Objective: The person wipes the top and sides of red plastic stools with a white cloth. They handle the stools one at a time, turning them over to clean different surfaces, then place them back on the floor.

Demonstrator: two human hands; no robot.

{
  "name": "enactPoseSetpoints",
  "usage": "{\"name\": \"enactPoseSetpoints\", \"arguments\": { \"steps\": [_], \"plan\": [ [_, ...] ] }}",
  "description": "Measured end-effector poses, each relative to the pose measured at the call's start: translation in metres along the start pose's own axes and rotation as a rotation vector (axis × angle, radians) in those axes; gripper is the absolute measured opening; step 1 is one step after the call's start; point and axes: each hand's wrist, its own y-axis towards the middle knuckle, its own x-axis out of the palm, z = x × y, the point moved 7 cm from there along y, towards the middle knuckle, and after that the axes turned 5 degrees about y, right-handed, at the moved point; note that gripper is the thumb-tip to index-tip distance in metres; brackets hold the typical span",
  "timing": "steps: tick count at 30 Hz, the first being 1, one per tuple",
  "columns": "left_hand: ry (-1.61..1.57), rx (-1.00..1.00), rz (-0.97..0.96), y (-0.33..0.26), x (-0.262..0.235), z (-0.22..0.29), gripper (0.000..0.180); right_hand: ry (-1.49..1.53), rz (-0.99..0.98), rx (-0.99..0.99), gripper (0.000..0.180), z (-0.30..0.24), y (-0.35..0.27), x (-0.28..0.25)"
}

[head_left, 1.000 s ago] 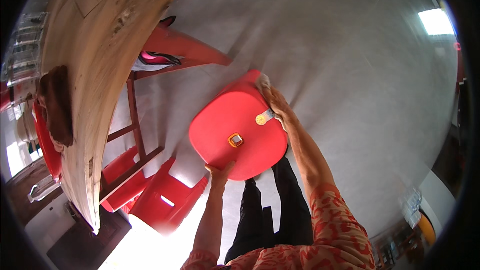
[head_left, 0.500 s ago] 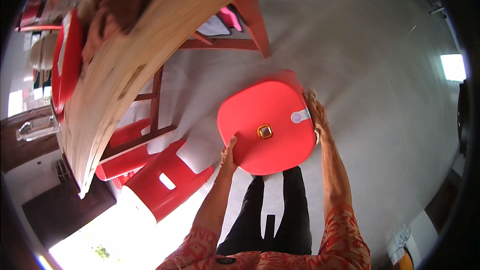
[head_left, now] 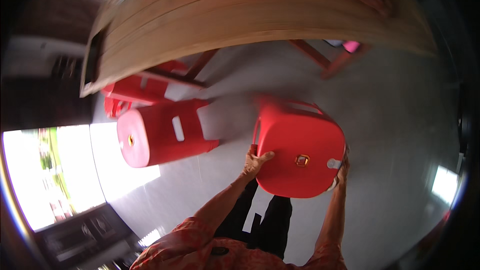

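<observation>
A red plastic stool (head_left: pixel 295 172) with a rounded square seat is held up between my two hands. Set in the seat's middle is a small gold-rimmed square hole, and a pale sticker lies near its right edge. My left hand (head_left: pixel 256 162) grips the left side, thumb on top of the seat. On the right side, my right hand (head_left: pixel 343 170) is closed around the edge, its fingers partly hidden by the stool. The stool's legs point away from me, toward the table.
A wooden table (head_left: pixel 260 20) spans the far side, with red-brown legs beneath. Another red stool (head_left: pixel 162 130) stands on the grey floor to the left. More red stools (head_left: pixel 137 90) are partly under the table. Bright light falls through a doorway (head_left: pixel 50 175) at the left.
My view has turned toward the left, so the table now stretches across the top. The stool, still between both hands, appears farther right and lower, with its legs showing more.
</observation>
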Motion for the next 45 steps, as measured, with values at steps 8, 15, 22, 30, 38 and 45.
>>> {"name": "enactPoseSetpoints", "arguments": {
  "steps": [8,15,22,30,38,45],
  "plan": [
    [0.135,0.025,0.211,-0.044,-0.061,-0.042,0.074,-0.187,0.018,0.224,0.061,0.030,0.000,0.027],
    [-0.002,0.023,0.345,-0.101,-0.078,-0.055,0.077,-0.505,-0.201,0.058,0.054,0.056,0.041,-0.011],
    [-0.074,-0.047,0.416,-0.123,-0.115,-0.082,0.080,-0.692,-0.203,0.020,0.051,0.049,0.003,0.043],
    [-0.126,-0.092,0.361,-0.113,-0.164,-0.112,0.096,-0.544,-0.089,0.089,0.047,0.018,-0.085,0.110],
    [-0.256,0.010,0.056,-0.112,-0.185,-0.125,0.088,-0.443,-0.124,-0.116,0.042,-0.028,-0.151,0.186],
    [-0.239,-0.027,0.149,-0.159,-0.249,-0.126,0.081,-0.594,-0.317,-0.541,0.047,-0.042,-0.246,0.403]
  ]
}}
